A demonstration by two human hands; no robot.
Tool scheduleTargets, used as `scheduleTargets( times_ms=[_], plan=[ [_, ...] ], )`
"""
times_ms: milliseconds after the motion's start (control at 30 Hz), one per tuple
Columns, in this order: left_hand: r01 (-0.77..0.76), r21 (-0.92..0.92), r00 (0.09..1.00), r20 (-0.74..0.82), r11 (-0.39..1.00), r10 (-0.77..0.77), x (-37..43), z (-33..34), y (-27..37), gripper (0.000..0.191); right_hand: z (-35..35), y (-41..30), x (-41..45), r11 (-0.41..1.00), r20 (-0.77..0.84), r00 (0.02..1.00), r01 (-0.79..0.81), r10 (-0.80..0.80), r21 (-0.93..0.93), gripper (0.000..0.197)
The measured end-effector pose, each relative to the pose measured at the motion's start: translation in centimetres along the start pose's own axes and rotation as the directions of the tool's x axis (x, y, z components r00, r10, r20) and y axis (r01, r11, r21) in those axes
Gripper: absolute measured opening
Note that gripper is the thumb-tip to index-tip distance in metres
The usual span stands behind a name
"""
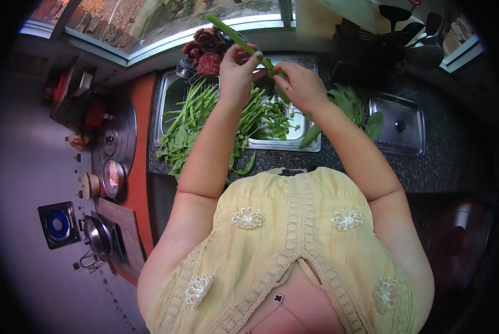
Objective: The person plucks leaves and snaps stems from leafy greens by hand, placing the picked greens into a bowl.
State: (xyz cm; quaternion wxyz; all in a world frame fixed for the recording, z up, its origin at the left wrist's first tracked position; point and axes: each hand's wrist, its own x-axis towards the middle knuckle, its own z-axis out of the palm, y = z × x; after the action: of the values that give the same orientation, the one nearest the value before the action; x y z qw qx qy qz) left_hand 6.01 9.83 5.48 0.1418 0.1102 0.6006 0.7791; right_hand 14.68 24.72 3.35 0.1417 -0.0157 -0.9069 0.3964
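My left hand (240,69) grips a thick green vegetable stalk (228,32), whose bare end points up and left toward the window. Lower on the same stalk, the fingers of my right hand (301,83) pinch it, partly hiding it. Both hands are above a stainless steel double sink (301,132). A large heap of leafy green stems (187,125) lies across the left basin and over the front edge. Short trimmed pieces (278,119) sit in the right basin. Loose green leaves (347,102) are piled on the counter just right of the sink.
A rectangular metal lid (397,125) lies on the dark speckled counter (435,167). Dark red cloths (210,52) hang behind the sink. To the left, an orange-red counter (143,125) holds a large round metal lid (120,133), a metal bowl (114,177) and a lidded pan (97,238).
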Motion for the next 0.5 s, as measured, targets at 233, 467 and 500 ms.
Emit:
scheduleTargets(
  times_ms=[233, 467, 500],
  plan=[
    [-0.079, 0.007, 0.996, 0.038, 0.997, 0.079, 0.2, -1.0, -1.0, 0.022, 0.0, 1.6, 0.4, 0.999, 0.055, 0.998, 0.009, -0.012, 0.050, 0.020],
    [-0.276, 0.349, 0.959, 0.155, 0.896, 0.235, 0.3, -2.6, -1.7, 0.018, -2.8, 1.6, 1.3, 0.997, 0.195, 0.979, -0.071, 0.065, 0.023, 0.026],
    [-0.320, 0.407, 0.946, 0.195, 0.856, 0.261, 0.2, -2.5, -1.7, 0.019, -2.8, 1.5, 1.3, 0.997, 0.193, 0.979, -0.074, 0.069, 0.022, 0.026]
  ],
)
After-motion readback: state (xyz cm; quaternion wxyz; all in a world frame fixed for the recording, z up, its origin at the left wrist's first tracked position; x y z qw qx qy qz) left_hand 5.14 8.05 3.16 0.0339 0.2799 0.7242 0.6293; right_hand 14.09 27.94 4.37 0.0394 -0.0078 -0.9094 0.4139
